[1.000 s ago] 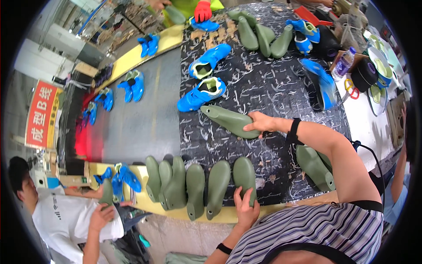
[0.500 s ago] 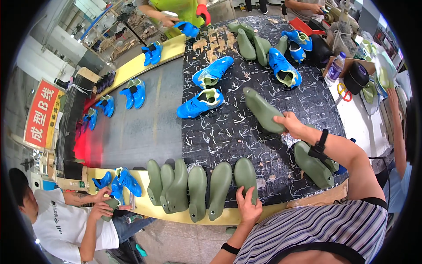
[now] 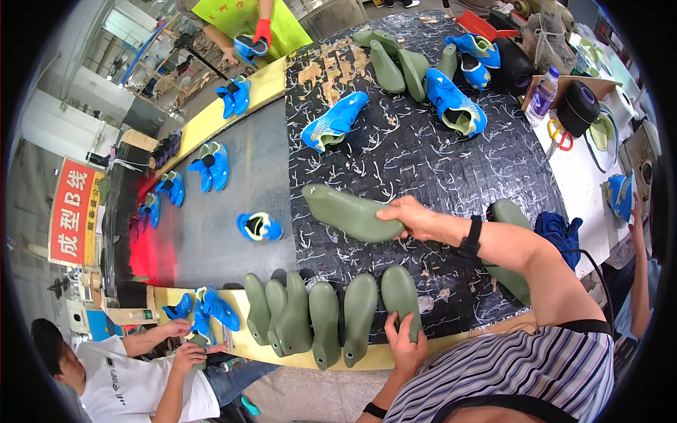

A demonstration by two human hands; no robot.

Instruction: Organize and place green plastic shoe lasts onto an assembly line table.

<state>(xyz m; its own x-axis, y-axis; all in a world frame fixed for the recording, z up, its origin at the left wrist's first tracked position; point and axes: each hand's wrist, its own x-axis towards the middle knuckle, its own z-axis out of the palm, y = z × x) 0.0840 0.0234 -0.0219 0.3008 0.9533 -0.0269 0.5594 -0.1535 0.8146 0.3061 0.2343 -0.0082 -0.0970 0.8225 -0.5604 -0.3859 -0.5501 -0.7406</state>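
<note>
My right hand (image 3: 412, 218) grips a green shoe last (image 3: 345, 213) by one end and holds it over the black table, its other end pointing left. Close to the near edge, my left hand (image 3: 406, 345) has its fingers around the lower end of another green last (image 3: 399, 290). Left of that hand, several more lasts (image 3: 360, 310) stand in a row along the edge. Beyond the held last lies a blue shoe (image 3: 336, 121), and a second blue shoe (image 3: 455, 106) sits farther right. Partly behind my right forearm are more green lasts (image 3: 509, 215).
A grey conveyor belt (image 3: 211, 236) on the left carries blue shoes, one of them (image 3: 259, 227) near the table. Lasts (image 3: 387, 69) lie at the back. Scissors (image 3: 560, 134) and a bottle (image 3: 543, 97) are on the right. Co-workers are at the left, back and right.
My right hand has moved left with the last, which now lies closer to level. The nearer blue shoe has gone from the table onto the belt. The far co-worker has shifted left.
</note>
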